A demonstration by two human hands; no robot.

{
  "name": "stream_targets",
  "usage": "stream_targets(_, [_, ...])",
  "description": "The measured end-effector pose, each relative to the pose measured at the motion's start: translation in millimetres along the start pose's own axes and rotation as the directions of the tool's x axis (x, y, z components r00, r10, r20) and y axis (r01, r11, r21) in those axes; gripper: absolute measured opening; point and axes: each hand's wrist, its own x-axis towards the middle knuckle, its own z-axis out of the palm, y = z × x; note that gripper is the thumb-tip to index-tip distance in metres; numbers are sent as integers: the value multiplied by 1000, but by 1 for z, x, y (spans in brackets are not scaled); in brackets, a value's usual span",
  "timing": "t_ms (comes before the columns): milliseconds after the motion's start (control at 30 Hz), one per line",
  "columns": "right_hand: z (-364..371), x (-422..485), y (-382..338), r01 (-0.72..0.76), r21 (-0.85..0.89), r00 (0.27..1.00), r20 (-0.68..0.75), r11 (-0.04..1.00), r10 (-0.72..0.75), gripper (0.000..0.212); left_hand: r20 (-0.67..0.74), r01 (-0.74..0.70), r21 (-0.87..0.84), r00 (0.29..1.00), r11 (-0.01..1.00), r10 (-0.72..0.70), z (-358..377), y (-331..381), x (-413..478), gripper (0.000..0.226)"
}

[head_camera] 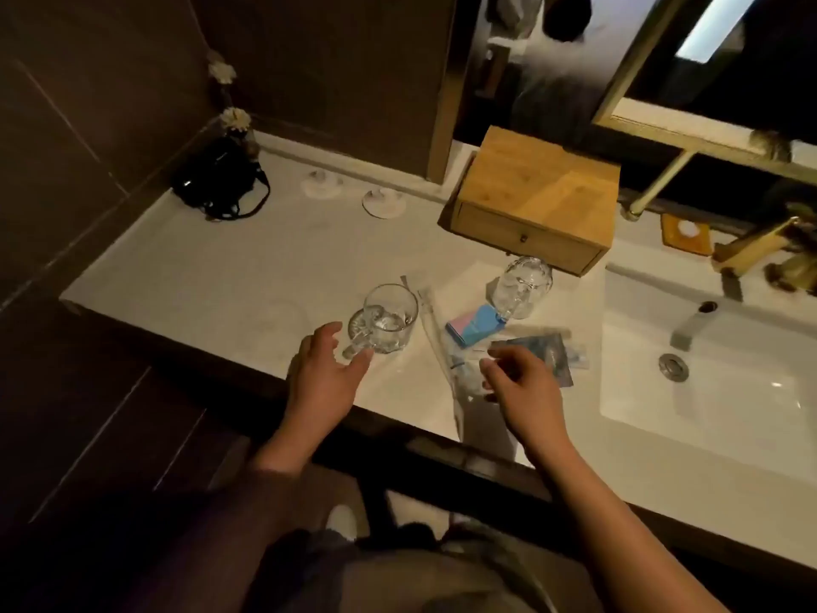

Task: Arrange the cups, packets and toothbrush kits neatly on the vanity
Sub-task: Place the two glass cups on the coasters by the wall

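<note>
A clear glass cup lies tilted on the white vanity top, its handle toward me. My left hand is open, fingertips at that handle. A second glass cup lies on its side in front of the wooden box. Between them lie a long clear toothbrush kit, a blue and pink packet and dark foil packets. My right hand hovers open over the clear wrappers, holding nothing that I can see.
A wooden drawer box stands at the back. A black hair dryer with cord and a small flower vase sit at the back left. Two round coasters lie by the wall. The sink basin with gold tap is at right.
</note>
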Motion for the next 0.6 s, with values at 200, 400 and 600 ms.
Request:
stream_targets(200, [-7,46,-27,-257,267,926,-208,929,316,32,220,43,-22,975,999,-37,-5,-9,36,40])
stream_targets(400, [1,78,-28,-282,157,912,-263,946,315,25,314,62,-94,949,994,-30,-7,-12,47,23])
stream_targets(600, [3,92,-24,-274,116,915,-276,955,296,29,331,134,-238,942,962,-50,-5,3,40,35])
